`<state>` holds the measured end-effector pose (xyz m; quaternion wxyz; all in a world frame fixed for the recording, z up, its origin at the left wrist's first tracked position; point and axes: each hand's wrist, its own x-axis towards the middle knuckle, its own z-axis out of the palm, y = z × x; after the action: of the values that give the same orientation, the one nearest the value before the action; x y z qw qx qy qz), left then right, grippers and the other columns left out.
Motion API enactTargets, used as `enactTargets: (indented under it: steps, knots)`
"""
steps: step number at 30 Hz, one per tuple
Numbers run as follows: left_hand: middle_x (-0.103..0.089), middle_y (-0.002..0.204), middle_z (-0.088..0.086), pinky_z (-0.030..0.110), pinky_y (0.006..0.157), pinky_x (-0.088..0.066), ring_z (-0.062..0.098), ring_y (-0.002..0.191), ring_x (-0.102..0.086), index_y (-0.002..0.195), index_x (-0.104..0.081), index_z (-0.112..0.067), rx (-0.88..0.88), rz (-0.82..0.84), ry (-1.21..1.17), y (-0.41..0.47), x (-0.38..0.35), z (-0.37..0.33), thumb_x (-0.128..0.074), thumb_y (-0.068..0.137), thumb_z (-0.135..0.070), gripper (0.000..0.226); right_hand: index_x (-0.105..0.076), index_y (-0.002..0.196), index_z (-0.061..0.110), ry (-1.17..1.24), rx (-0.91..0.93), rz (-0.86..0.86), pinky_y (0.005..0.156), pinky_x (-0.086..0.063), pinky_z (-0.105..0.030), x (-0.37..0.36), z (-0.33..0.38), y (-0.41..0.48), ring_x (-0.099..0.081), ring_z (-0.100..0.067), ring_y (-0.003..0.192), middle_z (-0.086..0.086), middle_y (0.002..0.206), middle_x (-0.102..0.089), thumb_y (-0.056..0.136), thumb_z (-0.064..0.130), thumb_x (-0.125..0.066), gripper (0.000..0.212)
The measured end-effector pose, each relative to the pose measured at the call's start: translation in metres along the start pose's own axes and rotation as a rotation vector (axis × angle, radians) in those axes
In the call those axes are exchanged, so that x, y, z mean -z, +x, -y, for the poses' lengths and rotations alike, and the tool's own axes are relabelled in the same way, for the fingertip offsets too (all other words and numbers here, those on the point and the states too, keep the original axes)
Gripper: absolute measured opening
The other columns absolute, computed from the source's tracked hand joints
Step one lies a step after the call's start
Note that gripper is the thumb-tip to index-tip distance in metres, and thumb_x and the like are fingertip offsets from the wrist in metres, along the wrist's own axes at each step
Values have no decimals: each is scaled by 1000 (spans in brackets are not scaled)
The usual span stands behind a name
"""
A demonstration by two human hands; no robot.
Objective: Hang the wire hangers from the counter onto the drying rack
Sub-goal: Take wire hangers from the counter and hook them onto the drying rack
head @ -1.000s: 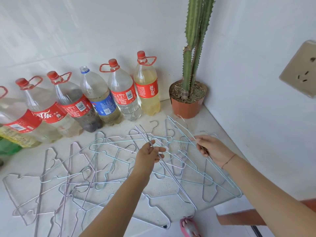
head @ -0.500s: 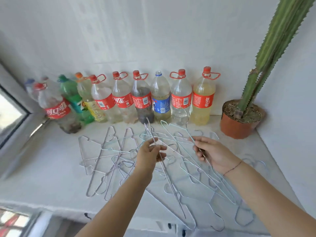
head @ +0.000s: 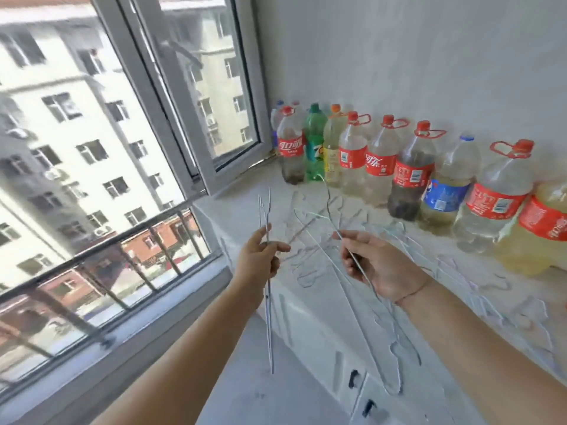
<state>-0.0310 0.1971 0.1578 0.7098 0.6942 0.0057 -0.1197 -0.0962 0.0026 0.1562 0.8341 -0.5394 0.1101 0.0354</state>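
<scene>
My left hand [head: 260, 256] pinches a thin wire hanger [head: 269, 317], seen edge-on and hanging almost upright off the counter's left end. My right hand [head: 380, 268] grips another wire hanger [head: 329, 207] by its shaft, its hook curving up toward the bottles and its body trailing down past my wrist. Several more pale wire hangers [head: 478, 289] lie tangled on the white counter [head: 245, 207] to the right. No drying rack is in view.
A row of large plastic bottles [head: 411, 170] lines the back wall on the counter. An open window frame [head: 190, 118] and a barred railing [head: 129, 262] stand to the left. White cabinet doors with dark handles [head: 354, 378] sit under the counter.
The view has swung left from the counter toward the window. Both hands have lifted their hangers off the pile and carried them leftward; the cactus has left the view.
</scene>
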Motion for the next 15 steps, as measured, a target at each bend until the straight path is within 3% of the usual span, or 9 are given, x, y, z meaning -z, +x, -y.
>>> enactTargets:
  steps: [5, 10, 15]
  knots:
    - [-63, 72, 1, 14, 34, -24, 4, 36, -32, 113, -54, -10, 3, -271, -8, -62, 87, -5, -39, 91, 5, 30, -65, 103, 9, -37, -65, 241, 50, -40, -17, -76, -20, -13, -47, -10, 54, -1, 66, -54, 91, 6, -49, 20]
    - [-61, 73, 2, 13, 34, -25, 4, 37, -33, 110, -56, -17, -27, -445, -40, -142, 180, -8, -41, 95, -1, 26, -63, 105, 6, -49, -137, 460, 48, -41, -17, -166, -45, -34, -47, -10, 51, -3, 65, -52, 90, 6, -49, 20]
    - [-53, 60, 1, 10, 34, -20, 3, 30, -30, 103, -56, -20, -94, -649, -140, -233, 267, -11, -41, 97, -4, 22, -64, 102, 6, -47, -210, 683, 47, -41, -17, -269, -79, -73, -48, -10, 50, -4, 63, -53, 88, 6, -51, 19]
